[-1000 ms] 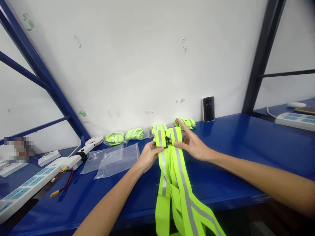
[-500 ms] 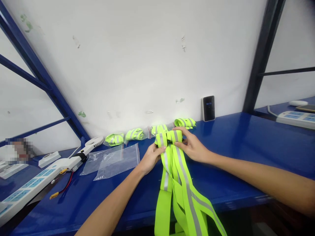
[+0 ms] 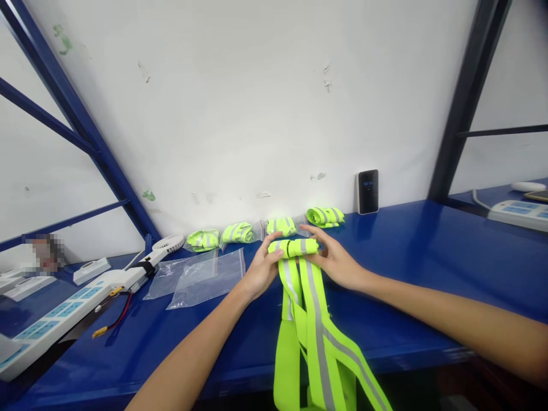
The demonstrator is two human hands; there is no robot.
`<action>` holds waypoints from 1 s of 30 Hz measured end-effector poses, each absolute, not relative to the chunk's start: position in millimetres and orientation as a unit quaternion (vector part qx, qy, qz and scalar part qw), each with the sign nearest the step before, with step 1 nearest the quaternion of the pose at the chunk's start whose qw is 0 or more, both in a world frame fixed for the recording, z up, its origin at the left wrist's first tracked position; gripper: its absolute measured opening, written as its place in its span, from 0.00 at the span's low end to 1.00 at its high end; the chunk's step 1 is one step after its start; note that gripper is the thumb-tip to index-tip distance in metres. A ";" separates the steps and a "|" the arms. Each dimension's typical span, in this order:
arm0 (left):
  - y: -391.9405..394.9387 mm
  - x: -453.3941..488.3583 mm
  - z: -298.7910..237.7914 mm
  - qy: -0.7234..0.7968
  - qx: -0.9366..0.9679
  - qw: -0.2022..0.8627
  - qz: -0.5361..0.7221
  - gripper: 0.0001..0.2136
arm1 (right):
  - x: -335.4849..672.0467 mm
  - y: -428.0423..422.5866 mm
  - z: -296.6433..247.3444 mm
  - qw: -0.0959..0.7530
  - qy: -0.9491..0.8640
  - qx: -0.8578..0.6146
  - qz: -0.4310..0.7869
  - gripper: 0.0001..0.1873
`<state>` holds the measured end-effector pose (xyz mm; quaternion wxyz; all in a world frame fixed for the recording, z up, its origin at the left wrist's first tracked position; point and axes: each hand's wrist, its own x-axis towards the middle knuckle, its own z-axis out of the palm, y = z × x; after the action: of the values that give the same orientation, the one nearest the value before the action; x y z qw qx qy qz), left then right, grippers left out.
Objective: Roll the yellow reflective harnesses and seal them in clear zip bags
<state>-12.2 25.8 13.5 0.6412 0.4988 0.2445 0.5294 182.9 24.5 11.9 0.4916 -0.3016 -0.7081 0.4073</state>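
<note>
Neon yellow-green reflective straps [image 3: 315, 308] with silver stripes are rolled at their far end and hang loose over the table's front edge. My left hand [image 3: 261, 268] grips the left end of the roll, thumb on top. On the right end, my right hand [image 3: 338, 260] holds the roll, its index finger raised off it and some fingers hidden behind. Just beyond the hands lie several bundles of similar straps: a bagged bundle [image 3: 280, 226] in the middle, and a rolled bundle [image 3: 325, 217] on the right that looks unbagged.
Clear zip bags [image 3: 208, 279] lie flat left of my hands on the blue table [image 3: 411, 262]. Further left are a white power strip [image 3: 77, 302], a small fan [image 3: 169, 244] and a red-black cable with yellow connectors [image 3: 117, 317]. A small clock-like device [image 3: 367, 192] stands by the wall.
The strap ends have been rolled over into a tighter roll, turned toward me. My right index finger has lifted off the roll. The view has shifted slightly.
</note>
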 end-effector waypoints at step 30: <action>36.0 -15.0 -3.1 0.304 0.590 0.573 0.481 0.26 | 179.2 26.1 9.9 0.520 -0.663 -0.290 0.453 0.19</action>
<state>-15.0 36.0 -3.1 0.5733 0.5899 0.3041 0.4806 179.2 26.1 9.9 0.5205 -0.2898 -0.6630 0.4534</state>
